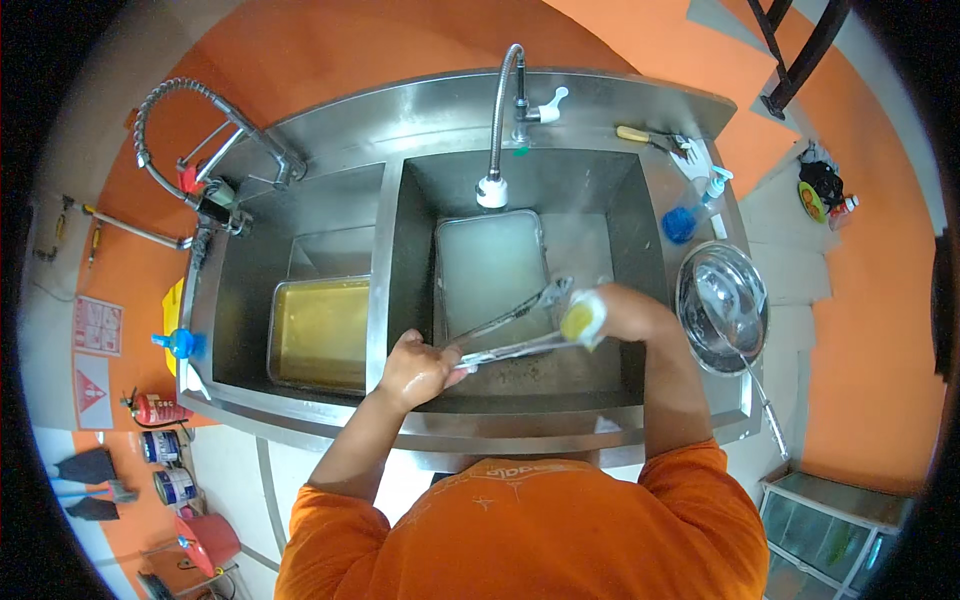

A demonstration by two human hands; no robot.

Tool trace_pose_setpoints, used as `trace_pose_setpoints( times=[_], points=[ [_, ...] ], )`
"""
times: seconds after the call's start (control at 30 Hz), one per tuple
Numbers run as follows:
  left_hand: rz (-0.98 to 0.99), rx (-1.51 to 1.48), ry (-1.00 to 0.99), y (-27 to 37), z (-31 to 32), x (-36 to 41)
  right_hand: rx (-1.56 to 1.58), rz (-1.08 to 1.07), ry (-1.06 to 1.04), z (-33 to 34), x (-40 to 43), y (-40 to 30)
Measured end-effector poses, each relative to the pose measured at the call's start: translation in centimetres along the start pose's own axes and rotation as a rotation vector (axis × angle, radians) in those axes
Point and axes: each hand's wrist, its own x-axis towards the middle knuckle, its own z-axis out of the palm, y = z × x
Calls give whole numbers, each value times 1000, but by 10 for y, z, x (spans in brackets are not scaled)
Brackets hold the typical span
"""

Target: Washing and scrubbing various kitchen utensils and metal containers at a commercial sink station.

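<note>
My left hand grips the joined end of a pair of metal tongs, held spread over the right sink basin. In my right hand is a yellow sponge covered in white foam. The sponge presses around the outer end of the nearer tong arm. Foam or wet film also shows on the farther arm's tip. Below the tongs, a rectangular metal tray of cloudy, whitish water lies in the basin. My right fingers are partly hidden by the foam.
A flexible-neck faucet hangs over the right basin. The left basin holds a metal tray of yellowish liquid, beside a spring-hose faucet. On the right ledge are a metal bowl with a long-handled utensil, a pump bottle and a yellow-handled tool.
</note>
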Motion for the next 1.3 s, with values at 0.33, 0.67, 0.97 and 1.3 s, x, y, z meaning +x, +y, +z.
trace_pose_setpoints(
  times=[0.33,0.67,0.97,1.3],
  points=[
    [51,-25,-18,13,13,4,-261,-22,-52,58,13,-16],
    [-141,-221,61,-7,16,-17,479,-25,492,46,-9,76],
    [-488,-526,98,27,38,9,1842,-24,1397,91,45,51],
    [-573,-744,299,47,79,38,1359,-131,1020,167,70,-5]
  ],
)
